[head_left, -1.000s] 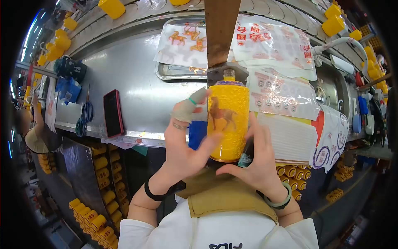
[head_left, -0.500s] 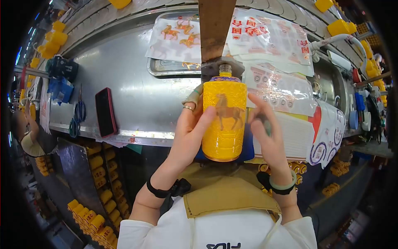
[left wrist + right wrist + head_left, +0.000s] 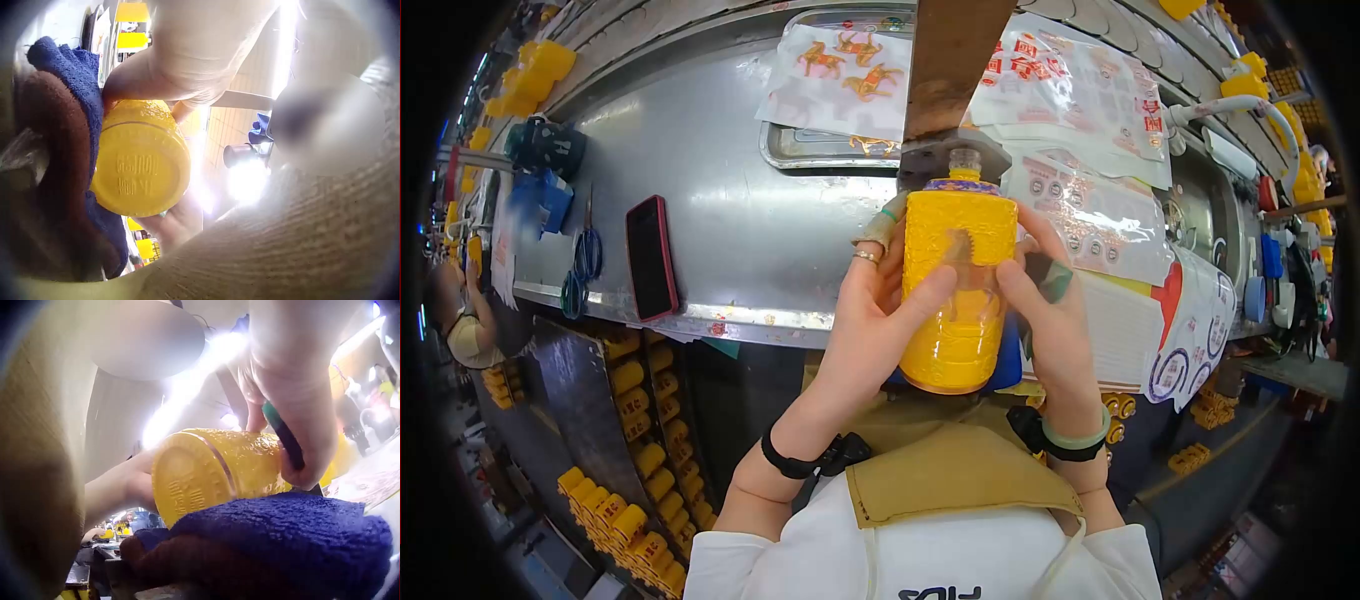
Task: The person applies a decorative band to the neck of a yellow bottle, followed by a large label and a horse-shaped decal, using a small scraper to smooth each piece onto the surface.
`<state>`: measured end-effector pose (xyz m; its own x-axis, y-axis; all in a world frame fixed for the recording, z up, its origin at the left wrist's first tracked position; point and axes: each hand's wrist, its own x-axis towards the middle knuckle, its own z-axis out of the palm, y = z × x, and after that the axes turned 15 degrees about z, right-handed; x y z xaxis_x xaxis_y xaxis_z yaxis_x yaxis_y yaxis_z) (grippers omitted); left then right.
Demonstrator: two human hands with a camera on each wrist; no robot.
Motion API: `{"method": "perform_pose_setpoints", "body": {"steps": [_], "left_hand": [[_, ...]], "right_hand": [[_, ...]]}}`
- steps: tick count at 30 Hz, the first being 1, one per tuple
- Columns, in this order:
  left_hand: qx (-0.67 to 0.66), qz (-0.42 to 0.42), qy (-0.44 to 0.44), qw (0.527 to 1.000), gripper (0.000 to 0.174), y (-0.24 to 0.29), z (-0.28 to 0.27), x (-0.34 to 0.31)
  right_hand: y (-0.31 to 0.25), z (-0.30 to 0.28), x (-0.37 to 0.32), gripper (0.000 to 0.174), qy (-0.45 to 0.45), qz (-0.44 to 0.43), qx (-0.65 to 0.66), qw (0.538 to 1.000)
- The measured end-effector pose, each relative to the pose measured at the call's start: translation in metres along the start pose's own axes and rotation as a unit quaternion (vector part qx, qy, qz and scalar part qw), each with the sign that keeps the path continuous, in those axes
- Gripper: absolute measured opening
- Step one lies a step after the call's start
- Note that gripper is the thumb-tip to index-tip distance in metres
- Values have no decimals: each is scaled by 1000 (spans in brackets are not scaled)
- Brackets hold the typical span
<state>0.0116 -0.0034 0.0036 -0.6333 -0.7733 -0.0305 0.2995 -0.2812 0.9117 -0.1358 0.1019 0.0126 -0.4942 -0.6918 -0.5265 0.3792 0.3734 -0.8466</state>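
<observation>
A yellow embossed bottle point(image 3: 945, 340) with a clear glass neck lies on a blue towel point(image 3: 294, 531), its base toward the person. On its upper face is a brown horse decal point(image 3: 960, 250), partly covered by the thumbs. My left hand point(image 3: 870, 320) grips the bottle's left side, thumb across the front near the horse, a covering on one finger. At the right side, my right hand point(image 3: 1055, 320) has its thumb at the bottle's edge and fingers against the far side. A dark green flat piece point(image 3: 1055, 279) is held in that right hand.
A brown upright bar point(image 3: 950, 70) stands behind the bottle neck. Horse decal sheets point(image 3: 830, 90) lie on a metal tray point(image 3: 800, 150); printed sheets point(image 3: 1080, 200) lie at right. A phone point(image 3: 652, 258) and scissors point(image 3: 585, 255) are on the metal bench to the left.
The bottle has rolled on its side, so the horse now shows farther right. My right hand came away from the bottle, then returned to its right side; the left hand stays on it.
</observation>
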Motion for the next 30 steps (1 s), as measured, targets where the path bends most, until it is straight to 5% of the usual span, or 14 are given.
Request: {"method": "perform_pose_setpoints", "body": {"steps": [16,18,23,30], "left_hand": [[-33,-4,7,999,73,-6,-6,-2],[-117,-35,29,992,73,-6,-9,-3],[-53,34,-66,996,82,-14,-12,-6],[-11,37,-64,997,92,-9,-7,-9]], "right_hand": [[2,0,0,60,-15,-13,20,1000],[-2,2,0,60,-10,12,30,999],[8,-7,5,63,-19,28,66,997],[0,4,0,67,-7,21,63,998]]}}
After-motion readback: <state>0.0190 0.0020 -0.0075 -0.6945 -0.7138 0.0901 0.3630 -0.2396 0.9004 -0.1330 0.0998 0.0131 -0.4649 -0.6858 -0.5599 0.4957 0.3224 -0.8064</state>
